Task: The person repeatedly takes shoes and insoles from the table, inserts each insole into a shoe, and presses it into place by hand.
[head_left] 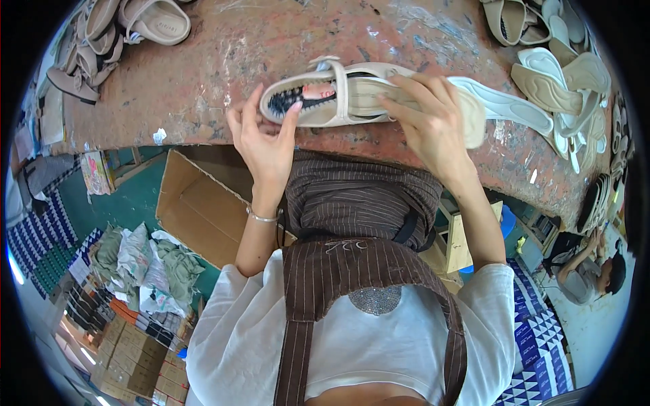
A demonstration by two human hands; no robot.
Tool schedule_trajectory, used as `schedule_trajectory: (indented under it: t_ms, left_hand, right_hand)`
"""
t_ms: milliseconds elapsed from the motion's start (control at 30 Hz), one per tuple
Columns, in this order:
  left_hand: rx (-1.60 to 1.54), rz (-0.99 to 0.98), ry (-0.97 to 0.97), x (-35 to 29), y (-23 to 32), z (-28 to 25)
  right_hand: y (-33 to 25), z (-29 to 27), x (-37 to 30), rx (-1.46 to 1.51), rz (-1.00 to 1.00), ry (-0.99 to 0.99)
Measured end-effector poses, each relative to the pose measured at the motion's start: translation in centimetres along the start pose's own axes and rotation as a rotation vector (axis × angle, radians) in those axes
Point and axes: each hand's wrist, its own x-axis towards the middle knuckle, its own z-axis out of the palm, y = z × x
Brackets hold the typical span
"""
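A beige strapped shoe (343, 93) lies sideways on the worn workbench, its strap crossing the opening. Dark, rough inner sole with a reddish mark shows at its left end. My left hand (265, 135) grips that end, thumb at the inner edge and fingers around the outside. A beige insole (472, 120) is partly inside the shoe, its broad end sticking out to the right. Above it, my right hand (428, 116) holds the insole, fingers pressed on its top; the hand hides its middle part.
Loose insoles (552, 88) lie heaped at the right, with one white insole (508, 108) beside my right hand. Several beige shoes (157, 21) sit at the far left. Below the bench edge stands an open cardboard box (196, 203). Another person (586, 277) is at the right.
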Motion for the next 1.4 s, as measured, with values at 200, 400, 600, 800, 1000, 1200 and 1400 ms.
schedule_trajectory:
  t_ms: [200,400,600,800,1000,1200,1400]
  left_hand:
    - [-0.152,-0.082,-0.102,2.3,-2.1,0.3]
    - [-0.341,-0.135,-0.086,2.4,-3.6,0.6]
    - [-0.263,-0.095,-0.051,3.3,-4.1,0.8]
    - [-0.254,-0.214,-0.069,4.4,-3.8,0.9]
    - [-0.292,-0.238,-0.057,4.8,-3.7,1.1]
    - [-0.201,-0.198,-0.097,5.0,-2.7,0.8]
    - [0.065,-0.156,-0.325,-0.4,0.7,1.2]
  right_hand:
    - [-2.2,4.8,3.7,0.312,-0.009,0.021]
    - [-3.2,7.0,4.9,0.374,0.047,-0.005]
    - [-3.3,7.7,4.9,0.314,0.031,-0.07]
    - [-2.7,7.9,5.5,0.234,-0.205,-0.222]
    - [-3.2,6.2,5.6,0.223,-0.199,-0.526]
    - [-4.1,4.6,2.9,-0.224,-0.143,-0.188]
    - [0.4,2.9,4.4,-0.361,0.333,0.401]
